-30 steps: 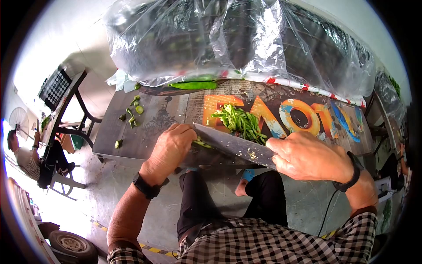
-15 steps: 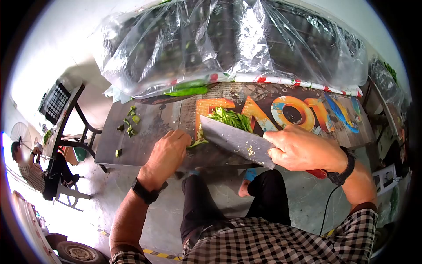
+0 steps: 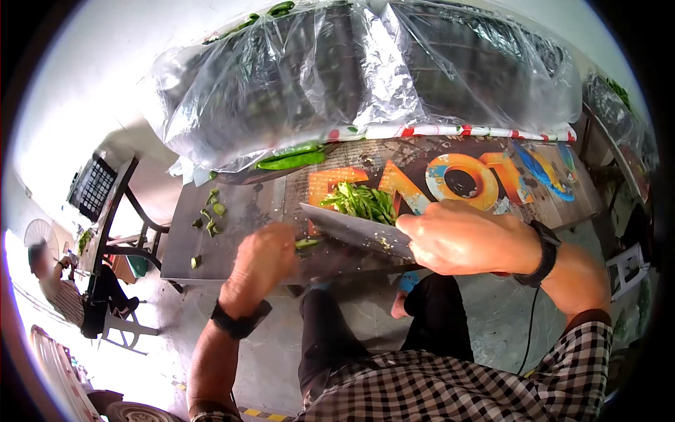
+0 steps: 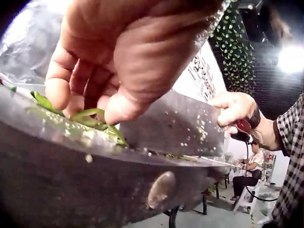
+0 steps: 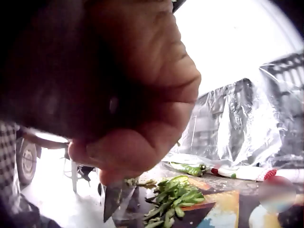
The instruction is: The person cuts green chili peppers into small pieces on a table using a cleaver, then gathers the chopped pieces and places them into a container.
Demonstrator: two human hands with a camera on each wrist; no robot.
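My right hand (image 3: 471, 239) grips a cleaver (image 3: 358, 231) by its handle, the broad blade slanting across the table's front part with pale seeds stuck to it. Left of the blade is my left hand (image 3: 260, 266), blurred in the head view. In the left wrist view its thumb and fingertips pinch a cut green pepper piece (image 4: 90, 117) on the tabletop, among scattered seeds. Just beyond the blade lies a heap of sliced green pepper (image 3: 362, 202), also seen below my right hand in the right wrist view.
Whole green peppers (image 3: 292, 161) lie at the table's back, against plastic-covered crates (image 3: 281, 91). Cut-off stem ends (image 3: 211, 226) are strewn at the left of the printed table (image 3: 232, 250). A seated person (image 3: 60, 285) works at another table on the left.
The cleaver first slants between both hands, with the left hand at its tip; the left hand now sits apart from it, by a pepper piece. The head view has shifted slightly.
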